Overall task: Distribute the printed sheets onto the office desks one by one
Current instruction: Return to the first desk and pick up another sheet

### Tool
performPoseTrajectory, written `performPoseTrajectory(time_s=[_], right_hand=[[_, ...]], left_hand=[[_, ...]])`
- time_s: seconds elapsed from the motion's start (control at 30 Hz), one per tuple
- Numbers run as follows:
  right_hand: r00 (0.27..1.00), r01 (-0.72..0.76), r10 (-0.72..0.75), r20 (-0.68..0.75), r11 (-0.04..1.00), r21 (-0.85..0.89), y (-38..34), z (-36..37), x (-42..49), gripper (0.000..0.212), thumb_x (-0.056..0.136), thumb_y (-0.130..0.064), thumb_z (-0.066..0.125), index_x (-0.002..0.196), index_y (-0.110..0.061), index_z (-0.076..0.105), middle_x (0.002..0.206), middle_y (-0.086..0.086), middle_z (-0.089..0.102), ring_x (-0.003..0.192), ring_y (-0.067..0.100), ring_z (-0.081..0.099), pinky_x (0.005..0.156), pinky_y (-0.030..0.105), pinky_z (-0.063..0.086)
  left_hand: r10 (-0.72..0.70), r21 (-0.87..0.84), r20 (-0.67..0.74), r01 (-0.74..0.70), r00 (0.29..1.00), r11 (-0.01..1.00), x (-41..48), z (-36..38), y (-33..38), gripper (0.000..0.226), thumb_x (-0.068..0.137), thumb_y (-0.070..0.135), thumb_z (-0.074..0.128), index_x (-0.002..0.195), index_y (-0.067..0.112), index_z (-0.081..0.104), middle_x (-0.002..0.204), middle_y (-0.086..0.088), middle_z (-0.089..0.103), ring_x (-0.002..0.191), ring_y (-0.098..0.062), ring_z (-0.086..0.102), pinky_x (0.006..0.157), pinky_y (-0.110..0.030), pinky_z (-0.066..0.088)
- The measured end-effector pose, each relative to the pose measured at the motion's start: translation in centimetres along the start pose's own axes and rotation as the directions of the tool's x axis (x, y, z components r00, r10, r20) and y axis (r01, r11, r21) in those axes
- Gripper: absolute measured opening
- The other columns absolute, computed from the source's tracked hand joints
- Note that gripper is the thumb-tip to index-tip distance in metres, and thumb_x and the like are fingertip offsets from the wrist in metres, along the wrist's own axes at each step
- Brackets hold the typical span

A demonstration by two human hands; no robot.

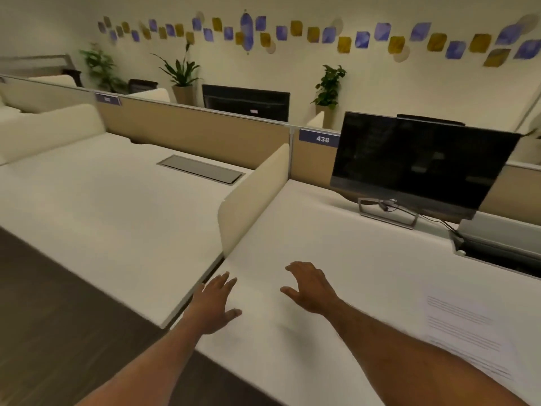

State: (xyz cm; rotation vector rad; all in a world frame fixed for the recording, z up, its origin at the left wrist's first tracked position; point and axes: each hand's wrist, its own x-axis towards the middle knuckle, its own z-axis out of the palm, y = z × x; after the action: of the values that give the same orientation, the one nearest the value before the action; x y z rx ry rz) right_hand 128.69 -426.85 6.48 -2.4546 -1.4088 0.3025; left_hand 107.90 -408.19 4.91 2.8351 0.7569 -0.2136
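Note:
A printed sheet (pixel 468 335) with lines of grey text lies flat on the white right-hand desk (pixel 336 230), near its front edge and to the right of my right arm. My left hand (pixel 215 306) is spread with straight fingers at the near left corner of this desk, next to the divider. My right hand (pixel 310 288) hovers or rests a little further right, fingers relaxed and holding nothing. Whether another white sheet lies under my hands I cannot tell; the surface there is white and blurred.
A low cream divider (pixel 254 194) separates this desk from the white left-hand desk (pixel 102 206), which has a grey cable hatch (pixel 202 169). A dark monitor (pixel 418 162) and its cable stand at the back right, beside an open cable tray (pixel 497 247). Dark floor (pixel 58 317) lies at the left.

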Motion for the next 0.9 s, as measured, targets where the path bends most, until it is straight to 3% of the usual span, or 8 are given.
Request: performPoseTrajectory(time_s=[0.4, 0.77, 0.9], right_hand=[[0.943, 0.317, -0.307, 0.124, 0.946, -0.067, -25.5, 8.9, 12.5, 0.062, 0.094, -0.057, 0.05, 0.144, -0.022, 0.04, 0.152, -0.002, 0.039, 0.141, 0.019, 0.032, 0.113, 0.038, 0.029], [0.779, 0.607, -0.589, 0.217, 0.794, -0.023, -45.9, 17.1, 26.3, 0.063, 0.092, -0.059, 0.049, 0.143, -0.023, 0.043, 0.151, -0.002, 0.044, 0.139, 0.021, 0.037, 0.111, 0.04, 0.033], [0.745, 0.634, -0.62, 0.244, 0.773, 0.027, -52.6, 19.5, 32.2, 0.066, 0.09, -0.063, 0.049, 0.144, -0.026, 0.04, 0.153, -0.003, 0.041, 0.14, 0.021, 0.038, 0.113, 0.041, 0.034]], left_hand=[[-0.353, -0.096, -0.064, 0.346, 0.933, 0.933, -11.1, -3.4, -24.8, 0.087, 0.089, 0.062, 0.051, 0.157, 0.025, 0.01, 0.166, 0.0, 0.005, 0.152, -0.019, 0.006, 0.122, -0.049, 0.012], [-0.653, -0.159, -0.13, 0.635, 0.746, 0.756, -17.3, -4.4, -43.7, 0.088, 0.086, 0.064, 0.052, 0.156, 0.025, 0.014, 0.166, 0.001, 0.006, 0.152, -0.017, 0.006, 0.122, -0.048, 0.013], [-0.726, -0.148, -0.14, 0.711, 0.673, 0.688, -17.7, -6.2, -50.3, 0.088, 0.087, 0.066, 0.049, 0.156, 0.024, 0.014, 0.166, 0.0, 0.006, 0.152, -0.017, 0.007, 0.123, -0.046, 0.014]])
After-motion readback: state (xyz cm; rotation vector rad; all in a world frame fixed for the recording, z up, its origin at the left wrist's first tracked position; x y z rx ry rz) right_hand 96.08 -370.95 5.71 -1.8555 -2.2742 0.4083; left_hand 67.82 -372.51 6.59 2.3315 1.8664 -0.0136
